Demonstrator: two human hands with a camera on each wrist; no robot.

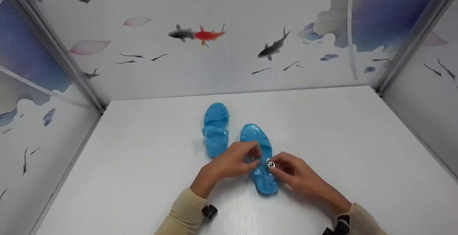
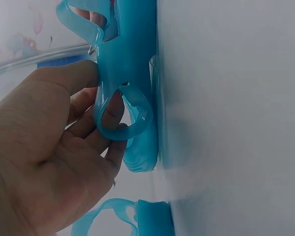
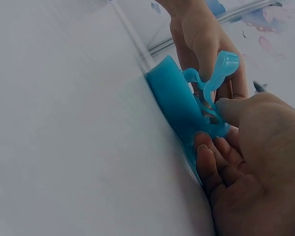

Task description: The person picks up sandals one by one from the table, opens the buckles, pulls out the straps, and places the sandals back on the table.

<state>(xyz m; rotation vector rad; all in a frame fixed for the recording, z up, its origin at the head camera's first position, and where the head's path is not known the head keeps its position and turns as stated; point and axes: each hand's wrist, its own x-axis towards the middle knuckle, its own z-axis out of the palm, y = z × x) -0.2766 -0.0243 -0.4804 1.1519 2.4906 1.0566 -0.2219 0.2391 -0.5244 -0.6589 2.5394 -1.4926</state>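
Observation:
Two blue jelly sandals lie on the white table. The nearer sandal [image 1: 252, 131] is between the hands, its toe pointing away. My left hand [image 1: 232, 160] is at its left side; in the left wrist view the thumb and fingers pinch the sandal's edge beside a looped strap [image 2: 138, 129]. On the other side, my right hand [image 1: 300, 174] pinches the sandal's strap at a shiny silver buckle [image 1: 270, 162] between thumb and fingers. The right wrist view has the right thumb against the strap, with other fingers along the sole's side [image 3: 174, 98]. The buckle is hidden there.
The second sandal [image 1: 217, 115] lies to the left and farther back, close to the left hand. White panels [image 1: 229, 70] printed with fish and petals enclose the table [image 1: 143, 177] at the back and both sides.

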